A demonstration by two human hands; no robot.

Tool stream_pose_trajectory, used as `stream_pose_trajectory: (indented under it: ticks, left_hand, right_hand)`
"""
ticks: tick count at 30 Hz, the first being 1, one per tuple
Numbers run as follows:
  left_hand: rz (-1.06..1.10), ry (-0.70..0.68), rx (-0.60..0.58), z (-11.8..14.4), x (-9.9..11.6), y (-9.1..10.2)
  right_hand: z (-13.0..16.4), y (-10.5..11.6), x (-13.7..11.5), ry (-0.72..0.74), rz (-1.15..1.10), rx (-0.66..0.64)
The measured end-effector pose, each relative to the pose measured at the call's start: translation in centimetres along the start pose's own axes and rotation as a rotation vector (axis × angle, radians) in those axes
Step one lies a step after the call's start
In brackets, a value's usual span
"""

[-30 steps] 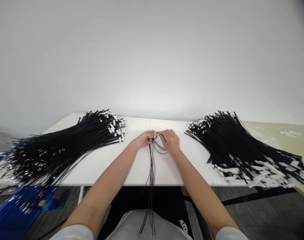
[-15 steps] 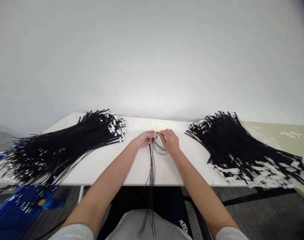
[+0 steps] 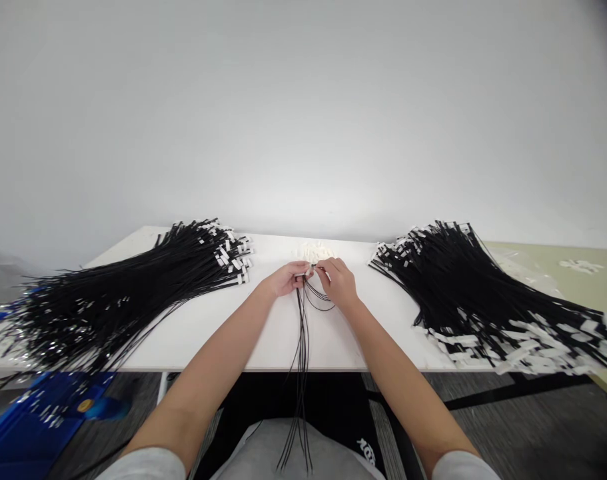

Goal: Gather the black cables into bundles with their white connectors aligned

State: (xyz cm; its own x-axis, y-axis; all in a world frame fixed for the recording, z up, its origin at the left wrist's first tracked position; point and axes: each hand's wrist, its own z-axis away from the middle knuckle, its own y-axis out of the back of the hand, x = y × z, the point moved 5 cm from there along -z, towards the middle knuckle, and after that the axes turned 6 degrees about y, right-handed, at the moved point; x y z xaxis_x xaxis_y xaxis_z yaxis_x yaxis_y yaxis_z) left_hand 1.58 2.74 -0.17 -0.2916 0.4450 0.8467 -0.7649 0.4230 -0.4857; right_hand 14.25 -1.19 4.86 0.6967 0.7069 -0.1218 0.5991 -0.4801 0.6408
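Observation:
My left hand (image 3: pixel 288 278) is closed on a small white connector with thin black wires (image 3: pixel 302 333) that hang over the table's front edge toward my lap. Close against it, my right hand (image 3: pixel 339 281) pinches the end of a black wire at the connector. Several wires curve in a loop below the fingers. The connector itself is mostly covered by my fingertips. Just behind both hands lies a small heap of white connectors (image 3: pixel 315 251) on the white table (image 3: pixel 273 333).
On the left lies a big bundle of black wires (image 3: pixel 133 287) with bare metal ends. Another black bundle (image 3: pixel 463 280), white connectors at both ends, lies on the right. Loose white pieces (image 3: pixel 581 266) rest on a greenish surface. A blue bin (image 3: pixel 28 433) stands below left.
Both hands stay together at the same spot, with only a very slight shift of the right hand. The wires hang almost as before.

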Motion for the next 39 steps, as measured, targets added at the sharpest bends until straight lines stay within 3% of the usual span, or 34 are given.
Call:
stream_pose_trajectory:
  ticks: [11, 20, 24, 26, 28, 34, 36, 39]
  left_hand:
    - [0.039, -0.036, 0.089, -0.1, 0.1, -0.3]
    - [0.164, -0.032, 0.258, 0.0, 0.4, 0.0]
    - [0.173, -0.053, 0.257, 0.0, 0.4, 0.1]
    - [0.173, -0.062, 0.250, -0.1, 0.4, 0.1]
    - [0.166, -0.068, 0.255, -0.1, 0.4, 0.2]
    - [0.111, -0.091, 0.312, -0.3, 0.4, 0.5]
    - [0.087, -0.107, 0.288, -0.4, 0.4, 0.4]
    - [0.042, -0.133, 0.257, -0.6, 0.2, 0.3]
  right_hand:
    - [0.0, 0.8, -0.6, 0.097, 0.144, 0.141]
    - [0.6, -0.4, -2.7, 0.447, 0.146, -0.078]
    - [0.2, -0.4, -2.5, 0.451, 0.092, -0.065]
    - [-0.1, 0.1, -1.9, 0.359, -0.025, -0.025]
    - [-0.4, 0.9, -0.8, 0.167, -0.246, 0.065]
    - [0.6, 2.1, 4.4, -0.638, -0.934, 0.640]
    - [1.1, 2.3, 5.9, -0.782, -1.077, 0.800]
    - [1.6, 3.0, 8.0, -0.866, -1.267, 0.985]
